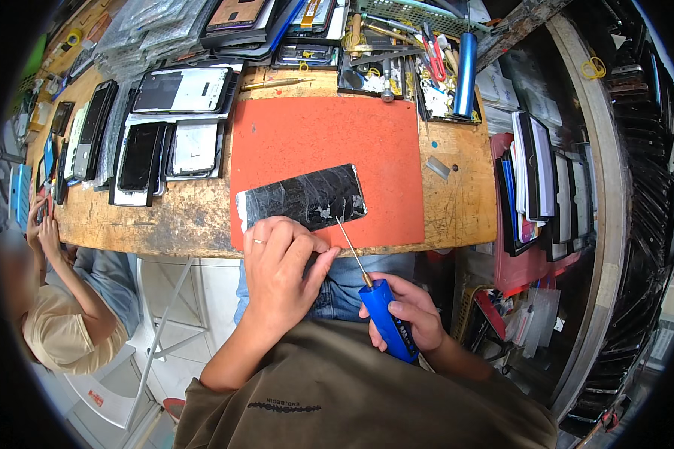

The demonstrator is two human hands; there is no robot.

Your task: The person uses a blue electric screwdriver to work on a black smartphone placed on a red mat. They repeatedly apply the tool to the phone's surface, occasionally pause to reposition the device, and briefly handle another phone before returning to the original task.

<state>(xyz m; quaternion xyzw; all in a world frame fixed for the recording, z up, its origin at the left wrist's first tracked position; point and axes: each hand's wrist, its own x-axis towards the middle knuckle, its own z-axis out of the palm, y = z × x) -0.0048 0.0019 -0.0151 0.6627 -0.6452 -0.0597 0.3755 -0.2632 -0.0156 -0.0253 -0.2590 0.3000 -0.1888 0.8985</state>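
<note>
A dark phone screen (299, 196) lies tilted near the front edge of an orange-red mat (326, 138). Smeared, peeling residue covers its surface, with pale flakes toward the right end. My left hand (279, 263) is closed at the screen's near left edge, fingers curled; the fingertips are partly hidden. My right hand (413, 313) is wrapped round a blue electric hand tool (389, 322) with a long thin metal shaft. The tip of that shaft meets the screen near its lower right part.
Stacked phones and screens (180, 90) stand left of the mat. Behind it are trays of hand tools (382, 71) and a blue cylinder (466, 75). Folders or cases (532, 176) hang by the right table edge. Another person (75, 322) sits at the left, hands on a small object.
</note>
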